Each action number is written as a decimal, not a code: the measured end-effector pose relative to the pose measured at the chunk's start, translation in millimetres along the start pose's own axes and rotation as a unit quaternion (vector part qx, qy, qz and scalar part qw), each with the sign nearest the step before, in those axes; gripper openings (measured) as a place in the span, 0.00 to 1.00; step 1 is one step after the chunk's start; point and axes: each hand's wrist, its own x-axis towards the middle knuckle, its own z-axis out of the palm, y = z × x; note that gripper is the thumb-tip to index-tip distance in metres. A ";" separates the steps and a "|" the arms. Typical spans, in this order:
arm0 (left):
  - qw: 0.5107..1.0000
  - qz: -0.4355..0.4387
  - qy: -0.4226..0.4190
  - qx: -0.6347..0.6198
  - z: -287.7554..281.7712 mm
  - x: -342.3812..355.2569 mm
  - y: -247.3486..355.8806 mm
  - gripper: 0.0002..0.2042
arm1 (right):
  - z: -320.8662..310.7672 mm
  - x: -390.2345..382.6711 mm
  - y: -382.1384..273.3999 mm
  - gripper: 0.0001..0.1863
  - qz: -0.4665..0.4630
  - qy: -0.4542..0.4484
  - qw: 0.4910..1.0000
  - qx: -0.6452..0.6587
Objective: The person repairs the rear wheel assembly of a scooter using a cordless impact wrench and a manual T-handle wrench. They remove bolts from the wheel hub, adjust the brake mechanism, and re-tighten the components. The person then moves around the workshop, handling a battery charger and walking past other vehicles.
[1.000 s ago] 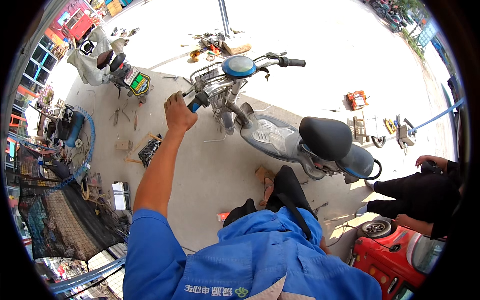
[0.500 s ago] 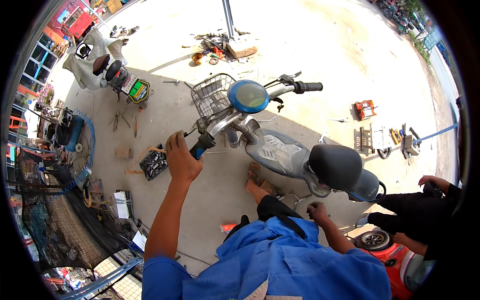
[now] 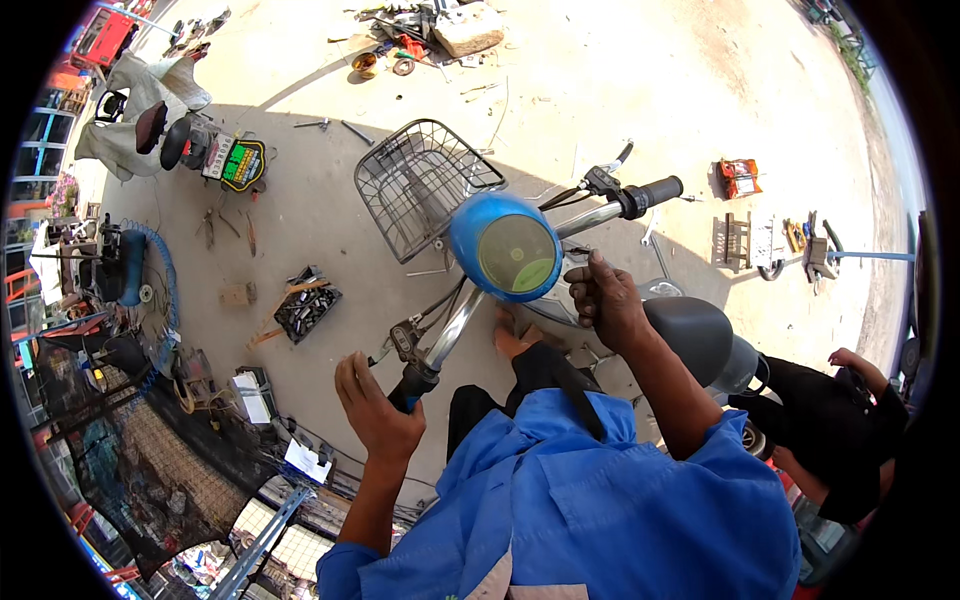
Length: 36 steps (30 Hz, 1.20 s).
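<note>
An electric scooter stands in front of me with its blue headlight housing and display (image 3: 508,248) turned towards me. My left hand (image 3: 382,408) lies around the left handlebar grip (image 3: 413,383), its fingers reaching over the brake lever beside it. Raised between the display and the black seat (image 3: 688,335), my right hand (image 3: 612,305) is closed, thumb and fingers pinched together. A small dark thing shows at its fingertips, too small to name. The right handlebar grip (image 3: 660,191) is untouched. A wire basket (image 3: 415,190) is fixed at the scooter's front.
A crate of small metal parts (image 3: 306,312) sits on the ground at left, near loose tools. Another scooter (image 3: 190,140) stands at far left. A person in black (image 3: 815,425) is at right, beside a red vehicle. A red packet (image 3: 740,178) lies at far right.
My right hand has risen from beside my thigh to near the display. The handlebar has turned and come nearer to me, my left hand moving with its grip.
</note>
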 end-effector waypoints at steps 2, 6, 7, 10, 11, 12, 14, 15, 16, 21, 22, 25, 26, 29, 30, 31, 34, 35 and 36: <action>1.000 -0.010 -0.012 0.000 -1.0 2.6 0.9 0.47 | 4.8 8.8 -6.7 0.24 0.028 0.011 0.999 0.018; 1.000 -0.020 -0.020 -0.006 -1.1 5.5 2.4 0.47 | 11.0 16.8 -15.0 0.20 0.055 0.018 0.997 0.054; 1.000 -0.020 -0.020 -0.007 -1.2 5.6 2.3 0.47 | 12.3 17.5 -15.4 0.19 0.058 0.017 0.996 0.059; 0.999 -0.020 -0.023 -0.010 -0.6 7.4 1.9 0.46 | 14.5 19.3 -18.7 0.17 0.072 0.015 0.994 0.085; 0.999 -0.020 -0.024 -0.012 -0.3 7.9 1.8 0.46 | 14.7 19.7 -19.6 0.16 0.078 0.014 0.992 0.095; 0.999 -0.018 -0.023 -0.013 0.1 8.2 1.7 0.46 | 14.0 20.4 -19.2 0.16 0.075 0.010 0.992 0.098; 1.000 -0.016 -0.020 -0.016 0.8 7.7 0.5 0.46 | 12.4 21.2 -17.2 0.15 0.069 0.001 0.992 0.104; 1.000 -0.017 -0.021 -0.014 1.1 6.6 0.1 0.46 | 12.5 20.4 -17.5 0.14 0.070 0.001 0.992 0.106; 1.000 -0.018 -0.022 -0.013 1.5 4.9 0.5 0.46 | 12.7 18.8 -18.4 0.14 0.071 0.001 0.992 0.108; 0.999 -0.021 -0.024 -0.026 -2.4 10.7 0.4 0.45 | 16.1 17.7 -17.0 0.14 0.056 0.016 0.991 0.123; 0.999 -0.022 -0.024 -0.029 -3.1 10.6 0.3 0.45 | 17.5 16.7 -15.7 0.15 0.050 0.020 0.991 0.119; 0.999 -0.018 -0.018 -0.044 -0.1 7.8 -6.6 0.45 | 19.6 15.0 -7.4 0.20 0.016 0.031 0.995 0.093; 0.999 -0.017 -0.016 -0.048 -0.2 7.5 -7.0 0.45 | 20.1 14.2 -4.6 0.20 0.015 0.042 0.995 0.089; 0.997 -0.017 0.003 -0.073 0.1 7.1 -8.2 0.44 | 25.5 12.6 3.7 0.24 0.009 0.057 0.995 0.083; 0.997 -0.018 0.004 -0.078 -0.8 7.0 -8.8 0.44 | 28.1 10.7 6.7 0.24 -0.001 0.051 0.995 0.082; 0.996 -0.020 0.006 -0.082 -1.7 6.3 -9.4 0.44 | 30.4 7.2 9.2 0.24 -0.010 0.044 0.996 0.081; 0.994 -0.026 0.013 -0.103 -3.7 4.4 -13.4 0.44 | 37.6 -0.6 21.8 0.23 -0.043 0.025 0.998 0.030; 0.994 -0.018 0.010 -0.111 -2.7 5.3 -14.1 0.45 | 36.3 -4.2 28.3 0.24 -0.062 0.021 0.998 0.006; 0.993 -0.014 0.012 -0.117 -2.3 4.4 -15.3 0.45 | 38.5 -7.4 34.4 0.25 -0.081 0.012 0.996 -0.021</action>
